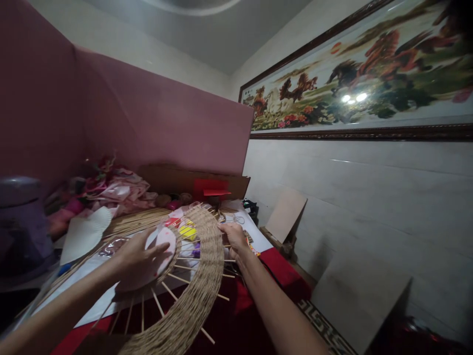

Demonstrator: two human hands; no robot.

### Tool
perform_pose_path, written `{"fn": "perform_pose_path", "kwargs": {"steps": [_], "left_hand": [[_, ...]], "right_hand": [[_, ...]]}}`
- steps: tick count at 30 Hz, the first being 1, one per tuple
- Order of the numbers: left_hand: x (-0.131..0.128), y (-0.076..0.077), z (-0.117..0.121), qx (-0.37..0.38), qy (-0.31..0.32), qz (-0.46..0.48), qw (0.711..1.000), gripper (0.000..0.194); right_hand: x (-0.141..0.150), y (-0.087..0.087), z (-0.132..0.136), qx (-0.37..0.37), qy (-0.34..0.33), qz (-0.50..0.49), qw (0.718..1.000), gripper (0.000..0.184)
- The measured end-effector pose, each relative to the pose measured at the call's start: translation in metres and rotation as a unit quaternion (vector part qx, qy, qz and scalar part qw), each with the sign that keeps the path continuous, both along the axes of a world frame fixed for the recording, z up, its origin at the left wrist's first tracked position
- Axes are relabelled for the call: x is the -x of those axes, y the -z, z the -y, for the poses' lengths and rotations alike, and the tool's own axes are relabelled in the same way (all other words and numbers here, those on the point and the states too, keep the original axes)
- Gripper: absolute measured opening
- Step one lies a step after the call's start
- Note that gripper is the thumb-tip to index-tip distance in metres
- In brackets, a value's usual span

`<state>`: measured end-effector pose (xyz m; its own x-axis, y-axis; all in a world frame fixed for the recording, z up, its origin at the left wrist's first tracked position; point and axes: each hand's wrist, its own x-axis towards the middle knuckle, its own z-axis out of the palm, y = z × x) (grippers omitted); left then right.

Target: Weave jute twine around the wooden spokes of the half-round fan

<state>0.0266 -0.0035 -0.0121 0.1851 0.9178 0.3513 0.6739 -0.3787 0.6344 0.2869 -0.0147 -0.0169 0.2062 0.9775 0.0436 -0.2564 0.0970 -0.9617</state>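
A round woven piece (207, 276) lies in front of me: thin wooden spokes radiating from a white centre disc (162, 246), with a wide band of tan twine woven around them. My left hand (138, 256) lies flat on the centre disc with its fingers stretched out. My right hand (232, 235) grips the far edge of the twine band, fingers curled over it. A bundle of loose tan strands (136, 219) lies behind the piece.
A red cloth (281, 271) covers the table. Pink fabric (118, 190), a cardboard box (177, 180), a white paper fan shape (84, 234) and a purple container (22, 222) stand at the back and left. A framed horse painting (362, 79) hangs on the right wall.
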Motion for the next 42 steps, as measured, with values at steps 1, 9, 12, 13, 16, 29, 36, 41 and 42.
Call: {"fn": "perform_pose_path", "kwargs": {"steps": [1, 9, 12, 13, 16, 29, 36, 41, 42], "left_hand": [[0.000, 0.000, 0.002, 0.025, 0.007, 0.032, 0.999, 0.047], [-0.007, -0.014, 0.000, 0.061, 0.048, 0.141, 0.987, 0.049], [-0.001, -0.005, -0.014, 0.049, 0.026, 0.082, 0.995, 0.052], [0.001, -0.001, -0.017, 0.050, 0.027, 0.062, 0.996, 0.053], [0.003, 0.011, -0.022, 0.042, 0.031, -0.005, 0.999, 0.061], [-0.053, -0.010, -0.006, -0.142, 0.170, -0.196, 0.955, 0.045], [-0.072, -0.018, 0.013, -0.100, 0.159, -0.204, 0.961, 0.026], [-0.070, -0.012, 0.008, -0.071, 0.153, -0.165, 0.972, 0.019], [-0.069, -0.012, 0.007, -0.081, 0.150, -0.167, 0.971, 0.018]], "right_hand": [[0.000, 0.001, -0.001, -0.001, 0.001, -0.002, 1.000, 0.021], [0.008, 0.016, -0.011, -0.035, 0.044, -0.025, 0.998, 0.025], [0.012, 0.024, -0.012, -0.035, 0.055, -0.030, 0.997, 0.026], [0.013, 0.026, -0.012, -0.031, 0.056, -0.029, 0.998, 0.026], [0.013, 0.029, -0.011, -0.017, 0.058, -0.027, 0.998, 0.026], [0.006, 0.033, -0.014, -0.038, 0.084, 0.008, 0.996, 0.025], [0.006, 0.031, -0.010, -0.050, 0.087, 0.018, 0.995, 0.025], [0.007, 0.029, -0.008, -0.065, 0.089, 0.037, 0.993, 0.024], [0.007, 0.028, -0.008, -0.070, 0.090, 0.043, 0.992, 0.024]]}}
